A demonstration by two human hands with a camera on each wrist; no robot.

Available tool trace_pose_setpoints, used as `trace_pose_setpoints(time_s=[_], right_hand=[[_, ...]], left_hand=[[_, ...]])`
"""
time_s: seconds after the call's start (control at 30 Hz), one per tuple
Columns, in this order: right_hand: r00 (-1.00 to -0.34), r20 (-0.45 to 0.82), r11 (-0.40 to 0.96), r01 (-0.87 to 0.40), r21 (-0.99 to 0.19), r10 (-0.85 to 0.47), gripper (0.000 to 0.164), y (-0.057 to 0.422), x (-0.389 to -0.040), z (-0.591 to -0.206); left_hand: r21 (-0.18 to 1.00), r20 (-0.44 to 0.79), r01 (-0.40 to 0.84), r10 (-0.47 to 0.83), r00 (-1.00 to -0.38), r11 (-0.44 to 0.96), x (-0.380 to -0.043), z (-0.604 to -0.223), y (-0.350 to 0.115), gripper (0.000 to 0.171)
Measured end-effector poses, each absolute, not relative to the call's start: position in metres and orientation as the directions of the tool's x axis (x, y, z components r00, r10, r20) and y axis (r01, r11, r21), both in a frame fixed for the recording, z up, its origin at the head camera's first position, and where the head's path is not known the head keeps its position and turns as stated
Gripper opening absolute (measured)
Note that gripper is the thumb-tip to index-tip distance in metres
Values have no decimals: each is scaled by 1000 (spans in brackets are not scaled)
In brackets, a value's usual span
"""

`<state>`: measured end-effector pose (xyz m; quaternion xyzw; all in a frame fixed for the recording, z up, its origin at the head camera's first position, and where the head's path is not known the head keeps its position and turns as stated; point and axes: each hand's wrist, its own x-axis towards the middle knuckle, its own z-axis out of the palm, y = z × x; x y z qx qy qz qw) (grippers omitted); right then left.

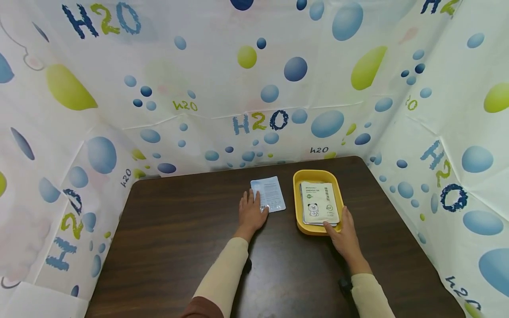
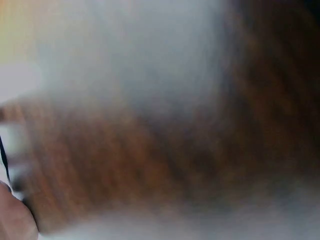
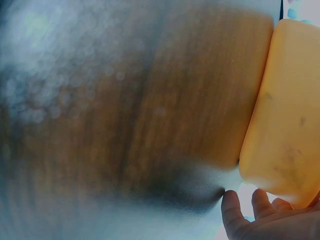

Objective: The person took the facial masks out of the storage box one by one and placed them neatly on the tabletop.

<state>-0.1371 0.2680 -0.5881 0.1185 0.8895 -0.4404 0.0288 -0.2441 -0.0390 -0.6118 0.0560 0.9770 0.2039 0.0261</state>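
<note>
The left hand [image 1: 251, 215] is lying with its fingers relaxed over the left and near edges of the blue-white packet [image 1: 274, 192]; it is touching this packet rather than grasping it, and the blurred left wrist view is not showing how hard it is pressing. The right hand [image 1: 345, 236] is gripping the near right corner of the yellow tray [image 1: 297, 194], its fingers running along the outer wall and its thumb crossing the near rim beside the stack of packets [image 1: 320, 201]. The blue-white packet is resting on the table [image 1: 179, 229], just left of the tray and apart from it. Because it is looking thin and flat, fingertips could be skating across its glossy face, pushing it away or bending an edge instead of getting underneath. The one-sided grip on the tray is posing another risk: pulling or lifting by that corner could be tipping it and sending the loose packets sliding, and the thumb could be catching the lowest edges and skewing the pile. Farther out, the printed backdrop [image 1: 214, 66] is hanging behind the table, probably too distant to be interfering.
</note>
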Motion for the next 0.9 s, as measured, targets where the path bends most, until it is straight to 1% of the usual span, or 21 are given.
trace_pose_setpoints(time_s=[0.27,0.43,0.57,0.77,0.9], right_hand=[[-970,-151,590,235,-772,190,103,269,-137,-588],[-970,-154,591,237,-771,187,103,268,-138,-587],[-970,-150,590,235,-773,189,103,268,-138,-586],[-968,-163,586,245,-772,190,104,268,-137,-586],[-967,-167,582,250,-774,193,105,268,-138,-587]], left_hand=[[529,29,98,97,-995,843,-247,-616,-41,74],[550,74,113,86,-994,827,-248,-613,-42,78],[578,89,107,67,-994,809,-248,-609,-42,78],[707,82,46,-17,-996,706,-250,-598,-35,74],[778,104,54,-43,-994,626,-253,-585,-29,74]])
